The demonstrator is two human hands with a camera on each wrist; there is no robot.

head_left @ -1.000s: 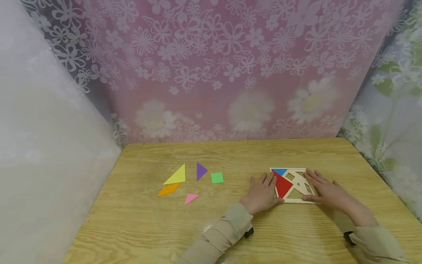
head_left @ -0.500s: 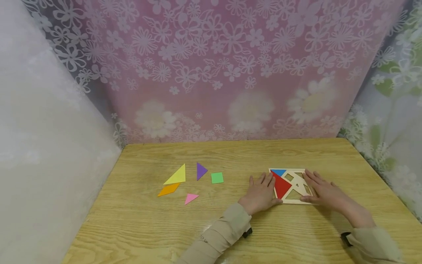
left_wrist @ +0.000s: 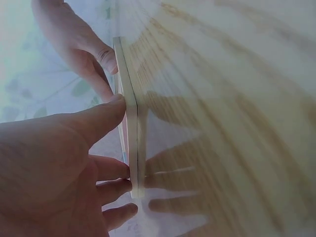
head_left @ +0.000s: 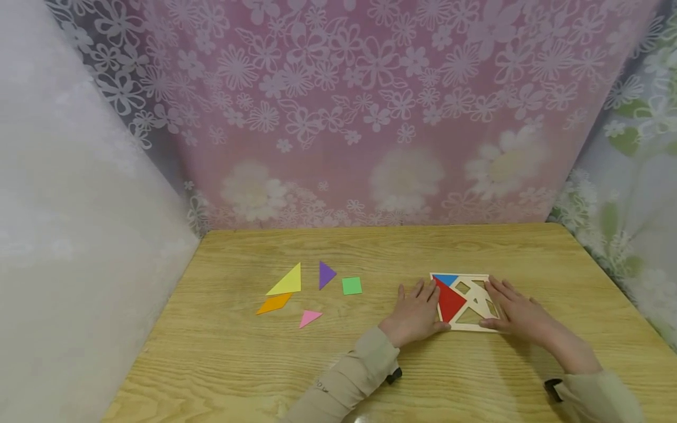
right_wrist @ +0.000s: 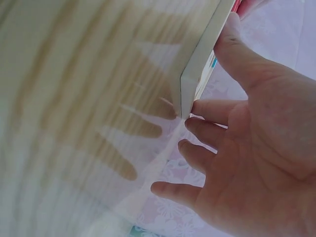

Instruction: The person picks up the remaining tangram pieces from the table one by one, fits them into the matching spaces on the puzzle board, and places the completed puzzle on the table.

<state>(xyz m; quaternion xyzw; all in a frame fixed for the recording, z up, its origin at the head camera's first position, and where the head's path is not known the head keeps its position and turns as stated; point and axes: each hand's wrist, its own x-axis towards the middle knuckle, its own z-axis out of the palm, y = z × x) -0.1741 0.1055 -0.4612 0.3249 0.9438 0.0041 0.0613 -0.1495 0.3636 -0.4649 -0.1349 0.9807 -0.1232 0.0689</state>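
Evidently, I had left hand (head_left: 414, 314) and right hand (head_left: 526, 317) bracing the board (head_left: 471, 327), fingers extended; step judged: positioning. Next move probably called for even pressure.

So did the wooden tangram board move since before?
Yes, a little: in the head view, the wooden tangram board has slid left, nearer the loose green square, and slightly away from the table's back edge.

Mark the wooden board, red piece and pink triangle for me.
Wooden board (head_left: 466, 327), head view: on its near rim.
Red piece (head_left: 452, 301), head view: middle of its visible face.
Pink triangle (head_left: 309, 318), head view: middle of its face.
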